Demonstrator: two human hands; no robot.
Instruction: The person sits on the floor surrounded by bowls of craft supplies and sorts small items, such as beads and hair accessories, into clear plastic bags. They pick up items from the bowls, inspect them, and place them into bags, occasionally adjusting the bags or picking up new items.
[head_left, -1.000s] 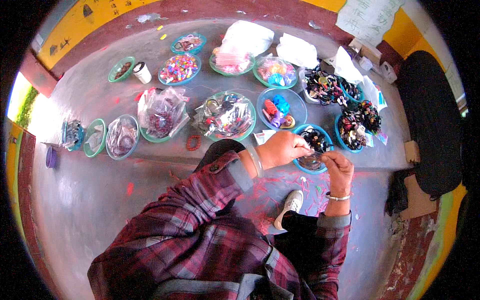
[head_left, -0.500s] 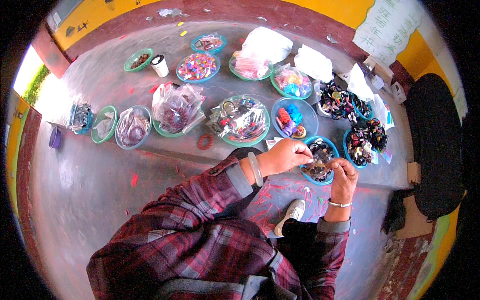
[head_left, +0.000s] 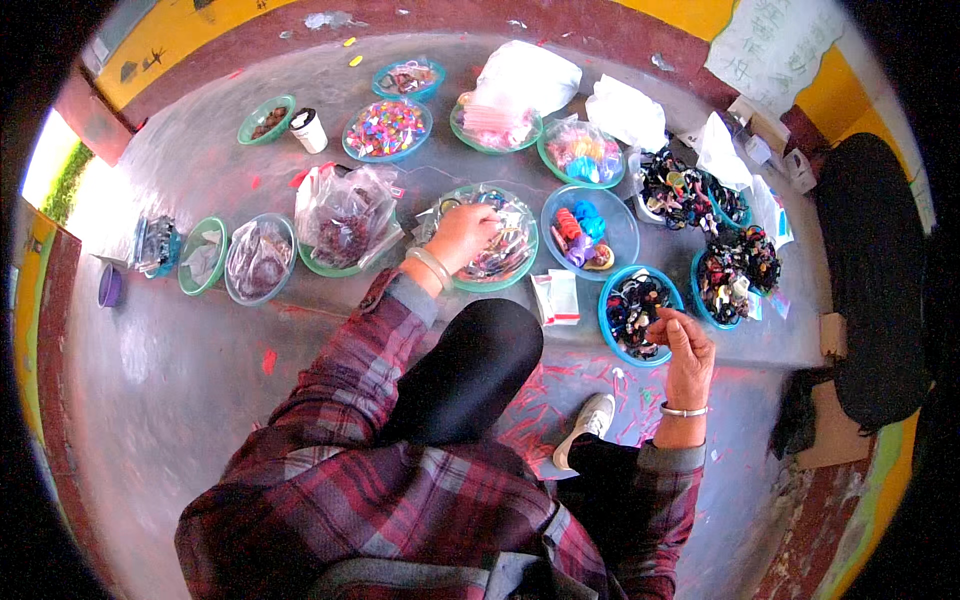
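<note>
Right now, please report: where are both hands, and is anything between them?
Left hand over green bowl of clear bags, grip unclear. Right hand over right rim of nearest blue bowl, grip unclear. Knee and white packets between.

Your left forearm (head_left: 345,365) slants forward and rightward, your left hand (head_left: 463,237) back-up with fingers (head_left: 485,222) bent, while your right forearm (head_left: 672,495) points nearly straight ahead, your right hand (head_left: 689,358) curled leftward.
</note>
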